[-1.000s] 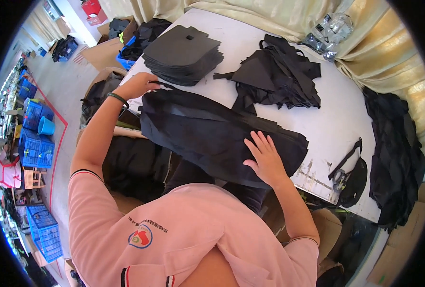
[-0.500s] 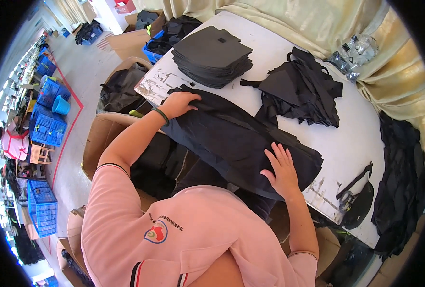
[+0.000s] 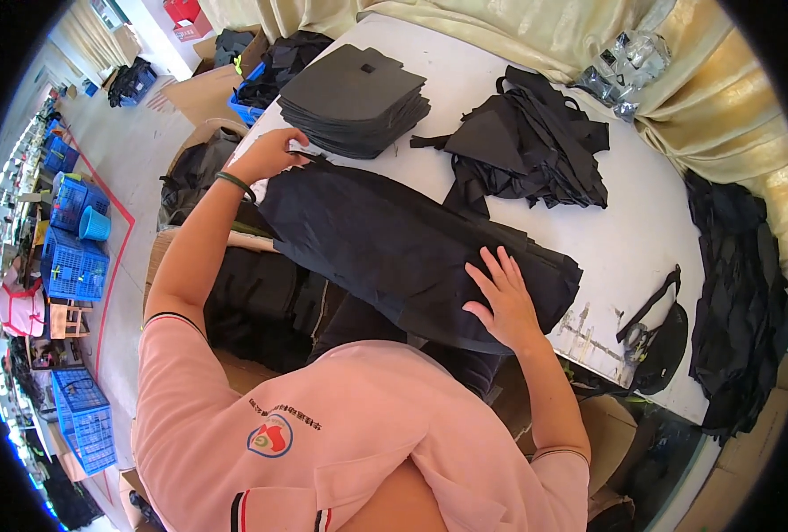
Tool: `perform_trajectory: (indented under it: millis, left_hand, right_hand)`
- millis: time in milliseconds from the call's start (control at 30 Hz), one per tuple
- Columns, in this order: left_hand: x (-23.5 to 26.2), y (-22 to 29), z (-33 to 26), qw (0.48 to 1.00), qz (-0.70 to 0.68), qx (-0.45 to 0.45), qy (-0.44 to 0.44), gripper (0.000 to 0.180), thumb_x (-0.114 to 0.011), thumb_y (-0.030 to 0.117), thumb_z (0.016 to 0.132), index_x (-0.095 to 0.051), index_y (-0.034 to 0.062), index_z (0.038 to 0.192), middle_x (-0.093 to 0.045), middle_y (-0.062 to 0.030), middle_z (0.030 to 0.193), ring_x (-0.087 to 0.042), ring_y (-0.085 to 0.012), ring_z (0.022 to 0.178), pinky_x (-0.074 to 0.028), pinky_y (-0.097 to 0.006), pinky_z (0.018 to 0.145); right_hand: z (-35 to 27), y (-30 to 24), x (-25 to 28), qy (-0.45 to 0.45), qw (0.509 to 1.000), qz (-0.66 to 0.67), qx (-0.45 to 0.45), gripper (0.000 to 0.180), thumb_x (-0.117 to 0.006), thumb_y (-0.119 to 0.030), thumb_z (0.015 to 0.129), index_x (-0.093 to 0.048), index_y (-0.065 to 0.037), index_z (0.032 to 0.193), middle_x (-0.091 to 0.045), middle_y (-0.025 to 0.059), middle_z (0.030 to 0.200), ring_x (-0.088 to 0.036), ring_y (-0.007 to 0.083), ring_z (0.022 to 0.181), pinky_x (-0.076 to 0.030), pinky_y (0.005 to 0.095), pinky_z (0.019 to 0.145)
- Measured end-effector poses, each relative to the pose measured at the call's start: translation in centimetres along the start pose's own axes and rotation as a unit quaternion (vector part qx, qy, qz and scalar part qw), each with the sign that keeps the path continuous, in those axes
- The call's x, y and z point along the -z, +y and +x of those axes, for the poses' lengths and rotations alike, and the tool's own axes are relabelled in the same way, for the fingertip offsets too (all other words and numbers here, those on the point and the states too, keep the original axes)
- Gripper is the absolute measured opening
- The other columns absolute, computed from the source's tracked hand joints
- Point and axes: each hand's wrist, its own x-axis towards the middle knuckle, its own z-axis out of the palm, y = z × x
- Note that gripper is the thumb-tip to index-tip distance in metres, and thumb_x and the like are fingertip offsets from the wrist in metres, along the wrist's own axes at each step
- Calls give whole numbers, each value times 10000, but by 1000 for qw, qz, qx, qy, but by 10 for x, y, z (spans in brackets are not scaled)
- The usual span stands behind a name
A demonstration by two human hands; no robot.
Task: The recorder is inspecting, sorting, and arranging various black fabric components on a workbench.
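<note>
A long black fabric piece (image 3: 385, 244), seemingly the top of a layered stack, lies along the near edge of the white table and hangs over it. My left hand (image 3: 268, 155) is at its far left corner, fingers curled and pinching the fabric's edge; the fingertips are partly hidden. My right hand (image 3: 505, 306) rests flat on the right end, fingers spread. Just beyond my left hand stands a neat pile of dark grey shaped panels (image 3: 354, 97), a small black patch on top. A loose heap of black strapped pieces (image 3: 527, 142) lies farther right.
A black pouch with a strap (image 3: 664, 350) lies at the table's right edge (image 3: 607, 266). Black fabric (image 3: 740, 293) hangs beyond it. Clear plastic-wrapped parts (image 3: 629, 66) sit by the gold curtain (image 3: 731, 106). Open cartons with black goods (image 3: 261, 301) stand below left; blue crates (image 3: 79, 266) line the aisle.
My left hand has gone from lying on the fabric to pinching its far left edge, and the fabric's top looks smoother. My right hand stays flat. The whole view has shifted slightly.
</note>
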Motion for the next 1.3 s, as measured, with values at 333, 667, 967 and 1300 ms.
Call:
perform_trajectory:
  millis: [333, 667, 967, 1300]
  left_hand:
    - [39, -33, -14, 966, -188, 35, -173, 105, -702, 57, 836, -638, 29, 914, -631, -28, 811, -575, -100, 694, -466, -255, 630]
    - [58, 74, -32, 952, -284, -98, -61, 241, -698, 68, 857, -630, 38, 1086, -636, -25, 811, -577, -70, 612, -463, -223, 528]
    - [34, 102, 41, 951, -213, -172, 144, 397, -734, 336, 862, -624, 59, 1124, -668, -105, 1006, -616, -174, 837, -505, -321, 771]
    - [-10, 17, 84, 982, 66, -142, 101, 641, -784, 490, 735, -613, 125, 1233, -709, -122, 1040, -670, -308, 989, -514, -398, 850]
  right_hand:
    - [4, 4, 2, -21, 1000, 21, 2, 619, -754, -312, 798, -519, -131, 1341, -383, 131, 1508, -332, 383, 1398, -277, 510, 1153]
    - [116, -31, 65, 41, 919, 384, -74, 481, -687, -93, 889, -506, -43, 1332, -621, 171, 1225, -663, 162, 959, -530, 311, 819]
    - [190, -63, 33, 67, 804, 586, -73, 247, -632, -39, 906, -589, 0, 1147, -649, 57, 806, -612, 103, 630, -528, 240, 611]
    - [164, -45, 26, 1, 816, 552, -169, 178, -636, -121, 933, -627, 31, 1025, -653, 78, 769, -621, 119, 566, -529, 244, 547]
